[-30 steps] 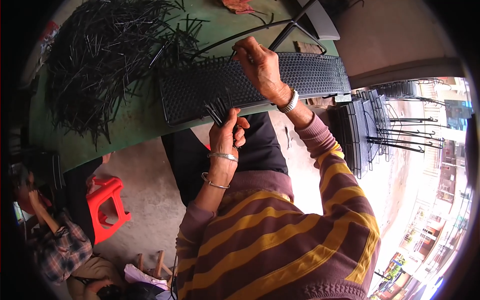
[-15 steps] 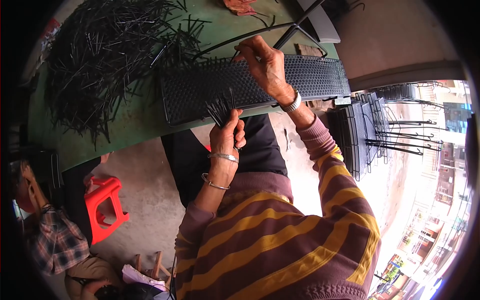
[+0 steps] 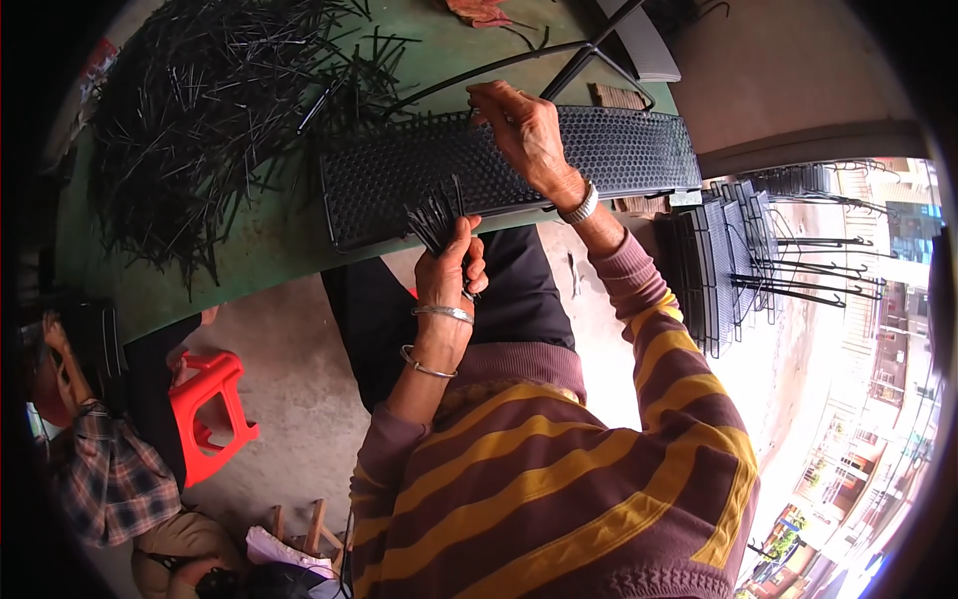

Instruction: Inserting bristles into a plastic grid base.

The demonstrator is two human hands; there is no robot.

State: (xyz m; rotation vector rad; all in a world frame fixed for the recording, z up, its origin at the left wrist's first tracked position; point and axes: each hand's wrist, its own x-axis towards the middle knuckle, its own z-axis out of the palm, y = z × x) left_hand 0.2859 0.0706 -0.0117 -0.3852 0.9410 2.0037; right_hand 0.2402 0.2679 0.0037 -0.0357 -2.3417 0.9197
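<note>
Since a moment ago, my right hand [image 3: 527,135] has slid leftward along the black mesh panel [image 3: 419,180], fingers pinched at its top edge. My left hand [image 3: 449,265], at six o'clock, clenches a bundle of black pins [image 3: 434,212]. That panel lies on the green table [image 3: 269,255].

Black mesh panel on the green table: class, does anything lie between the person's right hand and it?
Nothing visible does. The right hand rests directly on the black mesh panel, while the left hand holds a bundle of black sticks at its near edge.
</note>
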